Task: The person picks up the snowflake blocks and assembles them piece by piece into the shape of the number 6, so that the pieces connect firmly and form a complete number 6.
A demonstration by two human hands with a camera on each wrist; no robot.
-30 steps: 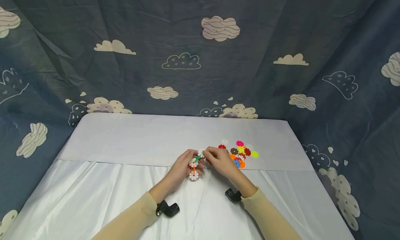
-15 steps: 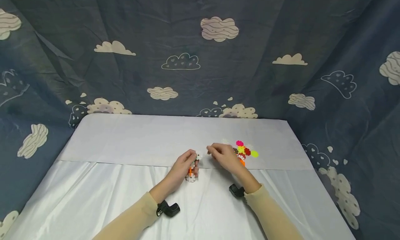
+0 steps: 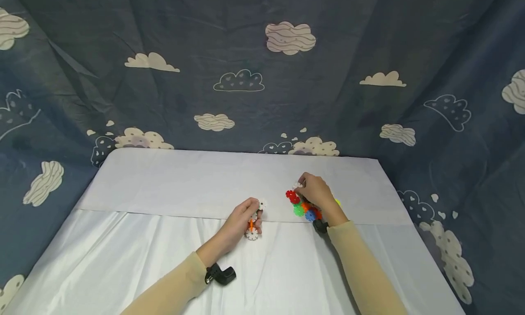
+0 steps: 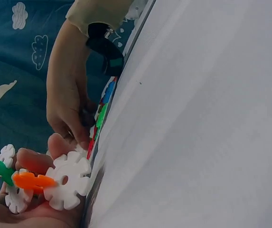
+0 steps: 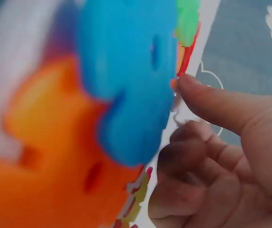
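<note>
Away from the left hand (image 3: pixel 241 218) went the right hand (image 3: pixel 317 192); half a second earlier the two were close, and now the right one was over by the heap of bright discs. The left hand had stayed in almost the same spot.

At the far left edge of the heap was a loose white disc (image 3: pixel 297 185), just past two red discs (image 3: pixel 294 199). It sat to the left of the right hand, at its tips, and that hand was much the nearer one. Its thumb and a finger looked pinched on the disc's rim.

The left hand had its fingers curled round a little chain (image 3: pixel 251 224) of discs. A green piece (image 4: pixel 3 172) and an orange piece (image 4: pixel 33 181) joined white ones. The chain ran from near the person to farther off, leaning a bit right at the far end, where a white end piece (image 3: pixel 262 205) poked out past the thumb. From the loose disc, that end was to the left and a bit nearer the person, with bare cloth (image 3: pixel 275 205) between.

Green, blue and orange discs lay below the right hand; its palm hid some.
</note>
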